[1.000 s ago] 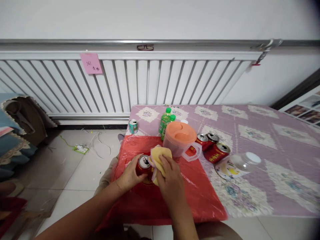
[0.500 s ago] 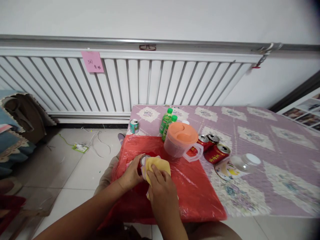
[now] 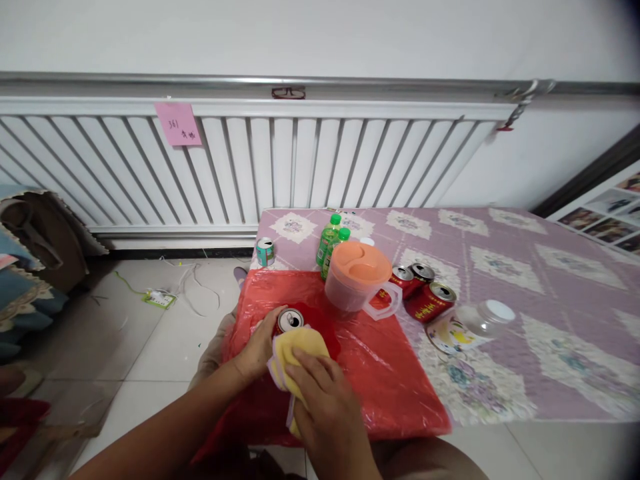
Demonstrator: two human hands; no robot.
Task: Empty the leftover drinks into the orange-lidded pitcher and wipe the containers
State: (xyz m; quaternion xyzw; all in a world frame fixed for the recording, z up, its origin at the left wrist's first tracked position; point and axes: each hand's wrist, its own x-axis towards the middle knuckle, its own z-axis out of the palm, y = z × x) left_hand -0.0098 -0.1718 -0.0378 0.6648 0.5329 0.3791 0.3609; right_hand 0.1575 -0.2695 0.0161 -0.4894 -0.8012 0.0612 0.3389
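My left hand (image 3: 261,345) is wrapped round the left side of an opened red drink can (image 3: 290,319), which stands upright with its silver top showing. In my right hand (image 3: 323,393) is a folded yellow cloth (image 3: 300,347) with a pale purple edge, pressed against the near side of the can. The cloth hides most of the can's body. Beneath both hands lies a shiny red plastic sheet (image 3: 395,387). Close behind the can stands a clear plastic pitcher (image 3: 345,290) with an orange lid.
Two green bottles (image 3: 329,240) stand behind the pitcher. Several opened cans, including a red can (image 3: 427,303), are grouped on its right beside a lying clear jar (image 3: 467,327). A small teal can (image 3: 265,252) is at the table's left edge. A power strip (image 3: 160,298) lies on the floor.
The cloth has slid down and toward me, off the can's top, so the opened lid now shows. My left hand keeps its hold on the can.
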